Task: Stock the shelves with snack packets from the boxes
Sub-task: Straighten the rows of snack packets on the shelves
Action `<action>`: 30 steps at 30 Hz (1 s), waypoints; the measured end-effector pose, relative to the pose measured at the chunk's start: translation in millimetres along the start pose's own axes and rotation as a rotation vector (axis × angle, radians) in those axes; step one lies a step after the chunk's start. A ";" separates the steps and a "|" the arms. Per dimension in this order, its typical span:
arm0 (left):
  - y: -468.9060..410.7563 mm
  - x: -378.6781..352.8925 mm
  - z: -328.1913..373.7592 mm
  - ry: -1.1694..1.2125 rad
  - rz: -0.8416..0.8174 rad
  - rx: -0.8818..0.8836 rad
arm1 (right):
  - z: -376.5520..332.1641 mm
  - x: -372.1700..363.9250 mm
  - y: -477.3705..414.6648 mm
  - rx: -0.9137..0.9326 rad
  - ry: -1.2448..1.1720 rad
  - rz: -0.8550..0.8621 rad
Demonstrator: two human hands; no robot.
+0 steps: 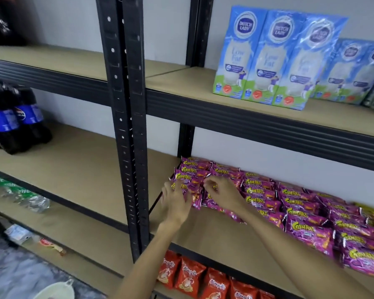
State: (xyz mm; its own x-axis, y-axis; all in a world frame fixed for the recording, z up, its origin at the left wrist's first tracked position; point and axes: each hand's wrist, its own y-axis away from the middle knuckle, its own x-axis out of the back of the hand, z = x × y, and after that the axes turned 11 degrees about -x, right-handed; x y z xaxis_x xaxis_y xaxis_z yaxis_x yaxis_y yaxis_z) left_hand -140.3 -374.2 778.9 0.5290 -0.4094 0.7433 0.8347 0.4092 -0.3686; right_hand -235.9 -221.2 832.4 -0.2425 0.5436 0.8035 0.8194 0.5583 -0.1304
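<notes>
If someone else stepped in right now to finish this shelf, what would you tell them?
Left hand: fingers spread flat on the pink Corntoz packets at the row's left end.
Right hand: on the neighbouring packets; grip unclear.
Done: pink packets lie in rows along the back of the middle shelf.
To do: the shelf's front strip near the hands is bare; boxes are out of view.

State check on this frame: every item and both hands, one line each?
Pink snack packets, lying flat in overlapping rows on the middle shelf.
Left hand, fingers spread, resting on the leftmost packets.
Right hand, on the packets beside it; grip too blurred to tell.
Milk cartons, upright, film-wrapped, on the upper shelf.
Cola bottles, upright.
Red snack packets, standing upright.
</notes>
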 end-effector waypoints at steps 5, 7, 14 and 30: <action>1.1 -13.4 -8.9 -0.039 -0.078 0.095 | -12.8 -9.9 -49.9 -0.041 0.192 -0.077; 2.7 -19.4 -13.4 -0.071 -0.118 0.096 | -15.0 -15.9 -67.5 -0.070 0.256 -0.176; 0.4 -28.2 -18.3 -0.135 -0.102 0.103 | -4.2 -37.9 -105.3 -0.156 0.505 -0.361; -8.3 -40.9 -31.7 -0.176 -0.083 0.096 | -2.5 -45.2 -117.3 -0.182 0.428 -0.349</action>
State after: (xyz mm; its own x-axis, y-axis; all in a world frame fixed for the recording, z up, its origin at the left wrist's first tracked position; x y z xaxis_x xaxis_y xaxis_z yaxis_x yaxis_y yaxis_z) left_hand -164.0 -386.8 733.9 0.4174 -0.2995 0.8579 0.8513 0.4593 -0.2538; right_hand -319.7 -312.8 812.8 -0.3132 0.0240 0.9494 0.8140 0.5217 0.2554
